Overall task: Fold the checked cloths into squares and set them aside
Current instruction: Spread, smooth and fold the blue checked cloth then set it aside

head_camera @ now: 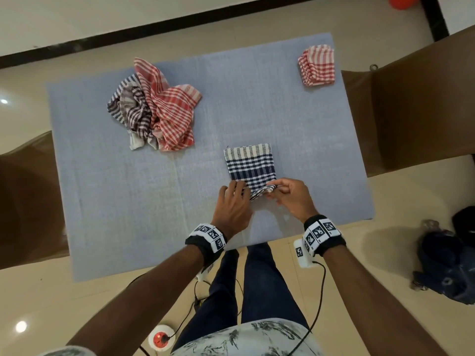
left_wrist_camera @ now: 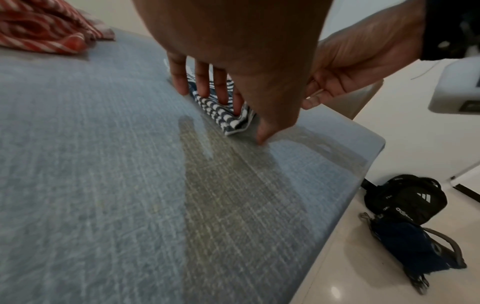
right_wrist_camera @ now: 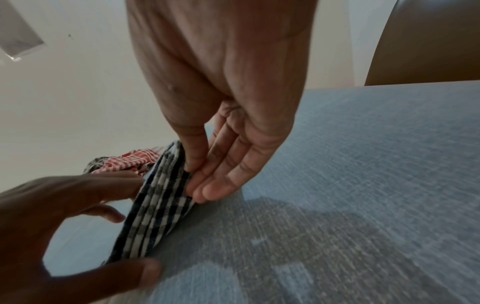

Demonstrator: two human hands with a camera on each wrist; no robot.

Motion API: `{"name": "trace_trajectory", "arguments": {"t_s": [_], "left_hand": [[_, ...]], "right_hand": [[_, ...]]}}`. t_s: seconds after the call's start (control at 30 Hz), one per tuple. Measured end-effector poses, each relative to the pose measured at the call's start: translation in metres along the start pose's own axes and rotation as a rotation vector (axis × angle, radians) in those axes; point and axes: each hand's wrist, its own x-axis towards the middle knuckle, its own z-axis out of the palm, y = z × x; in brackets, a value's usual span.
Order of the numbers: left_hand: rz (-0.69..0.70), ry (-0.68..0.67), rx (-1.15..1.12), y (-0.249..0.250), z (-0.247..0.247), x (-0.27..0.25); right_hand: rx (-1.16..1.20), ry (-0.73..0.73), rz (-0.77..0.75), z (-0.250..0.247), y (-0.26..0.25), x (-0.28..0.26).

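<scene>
A navy-and-white checked cloth (head_camera: 249, 165) lies partly folded on the blue-grey table (head_camera: 128, 201), near the front edge. My left hand (head_camera: 237, 191) presses straight fingers (left_wrist_camera: 202, 86) flat on its near left corner, the thumb spread onto the table. My right hand (head_camera: 273, 188) pinches the cloth's near edge between thumb and fingers (right_wrist_camera: 191, 174) and holds it lifted off the table. In the right wrist view the raised edge (right_wrist_camera: 155, 216) runs from that pinch down toward the left thumb. A folded red checked square (head_camera: 317, 65) sits at the far right corner.
A crumpled pile of red and dark checked cloths (head_camera: 156, 106) lies at the table's far left. Brown chairs stand to the right (head_camera: 411, 111) and left (head_camera: 25, 201). Dark bags (head_camera: 447, 265) lie on the floor at the right.
</scene>
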Motion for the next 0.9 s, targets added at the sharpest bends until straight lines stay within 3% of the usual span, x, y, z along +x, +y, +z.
{"name": "trace_trajectory", "arguments": {"t_s": [0.1, 0.23, 0.37, 0.5, 0.9], "left_hand": [[-0.030, 0.055, -0.037, 0.001, 0.000, 0.007], [-0.009, 0.155, -0.279, -0.008, -0.010, 0.011], [-0.024, 0.111, -0.639, -0.025, -0.024, 0.019], [-0.067, 0.131, -0.809, -0.045, -0.032, 0.038], [-0.256, 0.049, -0.897, -0.060, -0.033, 0.071]], "right_hand": [[-0.046, 0.005, -0.020, -0.003, -0.001, 0.000], [-0.343, 0.150, -0.139, -0.011, 0.005, 0.004], [-0.197, 0.123, -0.171, -0.021, 0.004, 0.017], [-0.029, 0.036, -0.280, -0.022, -0.006, 0.034], [-0.094, 0.150, -0.105, -0.007, -0.012, 0.092]]}}
